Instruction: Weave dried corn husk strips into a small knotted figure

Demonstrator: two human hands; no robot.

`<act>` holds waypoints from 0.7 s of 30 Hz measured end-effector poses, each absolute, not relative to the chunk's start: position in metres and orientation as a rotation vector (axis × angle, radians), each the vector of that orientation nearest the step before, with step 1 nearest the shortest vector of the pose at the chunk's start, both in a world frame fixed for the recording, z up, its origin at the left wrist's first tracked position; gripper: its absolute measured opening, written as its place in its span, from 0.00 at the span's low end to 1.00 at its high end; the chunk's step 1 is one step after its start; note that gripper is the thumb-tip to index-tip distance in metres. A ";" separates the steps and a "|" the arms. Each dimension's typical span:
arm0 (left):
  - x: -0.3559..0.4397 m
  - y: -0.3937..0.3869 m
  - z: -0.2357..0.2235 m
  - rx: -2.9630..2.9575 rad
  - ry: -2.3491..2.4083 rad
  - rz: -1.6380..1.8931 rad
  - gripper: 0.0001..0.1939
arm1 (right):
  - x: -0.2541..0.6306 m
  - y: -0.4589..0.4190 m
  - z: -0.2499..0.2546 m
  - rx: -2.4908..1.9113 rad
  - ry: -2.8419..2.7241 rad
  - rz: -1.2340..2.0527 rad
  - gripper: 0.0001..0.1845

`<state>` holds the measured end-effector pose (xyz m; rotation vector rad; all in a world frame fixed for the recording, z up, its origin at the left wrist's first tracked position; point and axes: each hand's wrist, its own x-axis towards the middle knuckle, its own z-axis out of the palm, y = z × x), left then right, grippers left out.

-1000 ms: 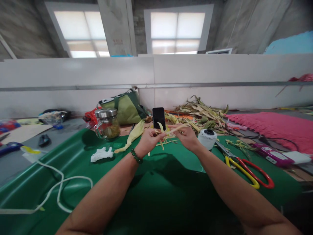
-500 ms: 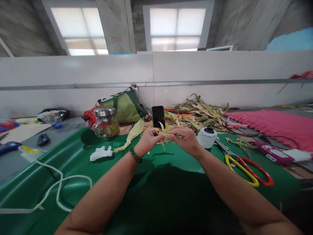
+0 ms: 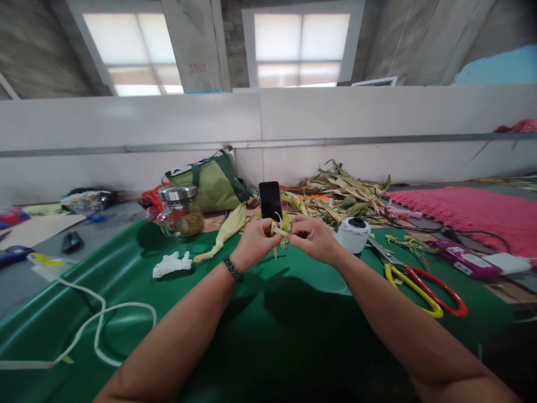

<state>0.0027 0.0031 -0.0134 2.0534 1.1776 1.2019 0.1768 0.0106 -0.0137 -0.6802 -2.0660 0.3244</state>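
My left hand (image 3: 259,242) is closed on a pale corn husk strip (image 3: 279,230), pinching its left end between thumb and fingers. At the other end my right hand (image 3: 312,238) pinches the same piece, its fingers curled together. Thin husk ends hang below the grip. Behind my hands a black phone (image 3: 271,200) stands upright. A long bundle of corn husk (image 3: 229,230) lies left of my left hand. Just right of my right hand stands a white thread spool (image 3: 353,235). Large scissors (image 3: 413,285) with one yellow and one red handle lie farther right.
A green mat (image 3: 268,336) covers the table. To the left are a crumpled tissue (image 3: 172,265), a glass jar mug (image 3: 180,215), a green bag (image 3: 212,187) and a white cord (image 3: 103,313). Dry husks (image 3: 344,190) heap at the back; pink fabric (image 3: 457,212) lies right.
The husk strip between my hands has turned, and its tall upright tip no longer shows as before. My fingers have shifted slightly on it. The rest of the table is unchanged.
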 end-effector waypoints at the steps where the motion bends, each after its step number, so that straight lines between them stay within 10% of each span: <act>1: 0.004 0.003 -0.014 2.047 1.175 1.220 0.01 | 0.177 0.011 -0.014 -0.695 -2.058 0.302 0.13; 13: 0.011 -0.009 -0.009 1.973 1.299 1.283 0.39 | 0.166 0.001 -0.019 -0.589 -2.083 0.059 0.13; 21: 0.013 -0.012 -0.010 2.020 1.305 1.269 0.44 | 0.167 0.000 -0.021 -0.690 -2.112 -0.023 0.14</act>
